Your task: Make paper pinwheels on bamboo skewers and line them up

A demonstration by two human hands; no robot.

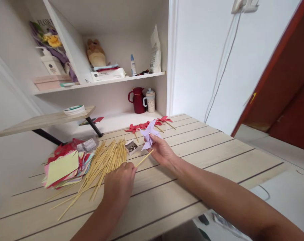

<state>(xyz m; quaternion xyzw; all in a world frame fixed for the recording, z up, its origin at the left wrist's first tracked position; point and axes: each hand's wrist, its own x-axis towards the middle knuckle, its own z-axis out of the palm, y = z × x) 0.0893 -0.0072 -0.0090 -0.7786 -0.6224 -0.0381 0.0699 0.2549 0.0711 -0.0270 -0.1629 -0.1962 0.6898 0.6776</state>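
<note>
My right hand (162, 149) pinches a lilac paper pinwheel (148, 142) by its centre, holding it up above the table. Closed around a thin wooden stick (144, 159) is my left hand (120, 180); the stick's far tip points up toward the right hand, just below the pinwheel. Left of that hand lies a loose pile of similar sticks (101, 164). A small open box of metal pins (132, 147) sits between the stick pile and the pinwheel. Red pinwheels on sticks (132, 128) lie in a row behind my right hand.
Stacked coloured paper squares (62, 167) lie at the left, beside a clear plastic pack (86, 144). A small raised wooden stand (45, 119) is behind them. A dark red jug (139, 100) and a speckled cup (150, 100) stand under the shelf (101, 81).
</note>
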